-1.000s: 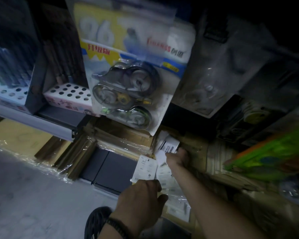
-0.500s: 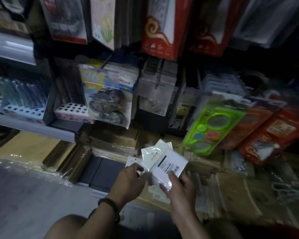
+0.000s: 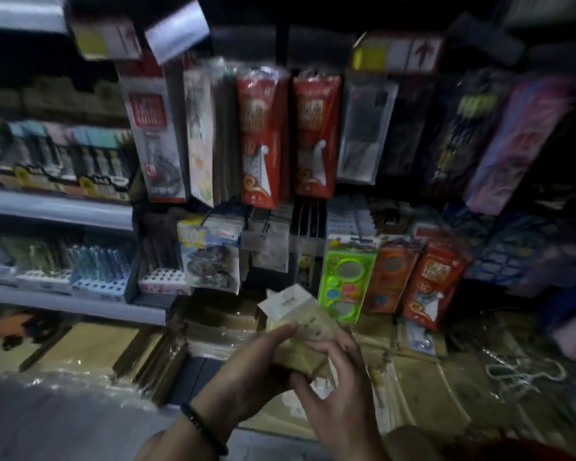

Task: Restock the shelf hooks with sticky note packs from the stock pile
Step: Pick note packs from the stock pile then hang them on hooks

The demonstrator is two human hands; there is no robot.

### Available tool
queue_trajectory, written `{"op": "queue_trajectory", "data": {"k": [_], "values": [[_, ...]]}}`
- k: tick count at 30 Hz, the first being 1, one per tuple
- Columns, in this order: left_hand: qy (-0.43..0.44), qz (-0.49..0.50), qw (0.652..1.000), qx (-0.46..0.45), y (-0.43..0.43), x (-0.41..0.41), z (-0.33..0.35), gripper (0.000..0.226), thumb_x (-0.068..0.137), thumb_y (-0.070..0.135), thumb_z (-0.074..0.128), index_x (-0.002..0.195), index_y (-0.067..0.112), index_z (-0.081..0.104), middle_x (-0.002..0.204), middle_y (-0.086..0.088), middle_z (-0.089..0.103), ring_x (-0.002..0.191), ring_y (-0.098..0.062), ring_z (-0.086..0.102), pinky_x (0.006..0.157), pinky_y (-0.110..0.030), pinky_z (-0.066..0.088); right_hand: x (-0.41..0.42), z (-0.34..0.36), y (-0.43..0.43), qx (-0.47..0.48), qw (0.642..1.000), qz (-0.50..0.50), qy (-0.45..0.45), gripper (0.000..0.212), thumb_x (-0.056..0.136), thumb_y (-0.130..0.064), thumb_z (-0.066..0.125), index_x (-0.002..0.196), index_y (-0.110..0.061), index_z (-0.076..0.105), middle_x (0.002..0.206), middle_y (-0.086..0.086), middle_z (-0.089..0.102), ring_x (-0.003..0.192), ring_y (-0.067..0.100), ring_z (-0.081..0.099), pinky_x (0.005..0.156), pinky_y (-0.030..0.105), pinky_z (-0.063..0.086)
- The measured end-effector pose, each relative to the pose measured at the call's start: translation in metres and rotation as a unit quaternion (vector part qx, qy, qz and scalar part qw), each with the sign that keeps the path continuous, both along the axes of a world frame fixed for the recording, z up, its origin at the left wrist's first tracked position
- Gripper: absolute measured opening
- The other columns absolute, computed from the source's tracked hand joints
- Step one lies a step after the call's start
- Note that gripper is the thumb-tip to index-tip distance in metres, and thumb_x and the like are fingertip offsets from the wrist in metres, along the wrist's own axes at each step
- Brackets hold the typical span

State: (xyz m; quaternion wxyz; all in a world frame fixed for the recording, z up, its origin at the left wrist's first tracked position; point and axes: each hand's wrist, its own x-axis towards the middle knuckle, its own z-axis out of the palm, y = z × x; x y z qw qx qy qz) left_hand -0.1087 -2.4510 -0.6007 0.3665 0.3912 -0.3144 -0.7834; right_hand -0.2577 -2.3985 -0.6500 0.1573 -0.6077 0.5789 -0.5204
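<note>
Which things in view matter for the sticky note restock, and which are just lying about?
For the job:
- sticky note packs
- left hand and right hand, both holding them

Just lying about:
- green stencil pack
- red hanging packs
- correction tape pack
- pen trays

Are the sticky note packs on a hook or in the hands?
In the hands: left hand and right hand grip the sticky note packs together.
</note>
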Motion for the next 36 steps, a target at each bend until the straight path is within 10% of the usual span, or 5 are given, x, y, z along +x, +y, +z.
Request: {"op": "queue_trajectory", "data": {"k": [4, 8, 13, 21, 36], "values": [[-0.059, 0.048, 0.994, -0.077, 0.002, 0.004, 0.043, 0.038, 0.101, 0.023, 0.068, 0.128, -0.003, 0.069, 0.124, -0.028, 0.074, 0.111, -0.048, 0.073, 0.096, -0.059, 0.059, -0.020, 0.059, 0.000, 0.007, 0.996, 0.060, 0.063, 0.018, 0.082, -0.046, 0.077, 0.099, -0.047, 0.071, 0.166, -0.015, 0.030, 0.157, -0.002, 0.020, 0.115, 0.026, 0.035], [-0.100, 0.055, 0.982, -0.150, 0.008, 0.008, 0.102, 0.031, 0.098, 0.019, 0.073, 0.121, -0.001, 0.074, 0.115, -0.024, 0.078, 0.108, -0.046, 0.075, 0.087, -0.052, 0.062, -0.046, 0.138, -0.014, 0.009, 0.997, 0.060, 0.042, 0.020, 0.090, -0.024, 0.084, 0.093, -0.040, 0.073, 0.141, -0.017, 0.051, 0.123, -0.028, 0.044, 0.098, 0.007, 0.045], [-0.090, 0.070, 0.966, -0.232, 0.008, 0.017, 0.184, 0.029, 0.095, 0.012, 0.074, 0.123, 0.003, 0.073, 0.114, -0.019, 0.079, 0.101, -0.037, 0.079, 0.070, -0.041, 0.066, -0.061, 0.233, -0.030, 0.020, 0.988, 0.148, -0.028, 0.036, 0.089, -0.019, 0.086, 0.110, -0.047, 0.076, 0.119, -0.022, 0.074, 0.112, 0.006, 0.071, 0.095, 0.044, 0.061], [-0.153, 0.088, 0.909, -0.376, -0.014, 0.026, 0.304, 0.032, 0.094, 0.013, 0.075, 0.123, 0.000, 0.070, 0.114, -0.016, 0.080, 0.105, -0.035, 0.078, 0.095, -0.058, 0.061, -0.060, 0.350, -0.055, -0.061, 0.983, 0.158, -0.077, 0.040, 0.088, 0.004, 0.080, 0.106, -0.031, 0.081, 0.109, -0.016, 0.079, 0.100, 0.014, 0.078, 0.084, 0.041, 0.066], [-0.515, 0.005, 0.603, -0.609, -0.089, 0.072, 0.452, 0.101, 0.087, 0.022, 0.085, 0.145, 0.079, 0.025, 0.131, 0.007, 0.061, 0.092, -0.017, 0.078, 0.066, -0.036, 0.068, -0.033, 0.464, -0.161, -0.220, 0.951, 0.133, -0.173, 0.041, 0.094, 0.007, 0.070, 0.114, -0.028, 0.077, 0.111, -0.004, 0.079, 0.099, 0.009, 0.077, 0.073, 0.025, 0.064]]}}
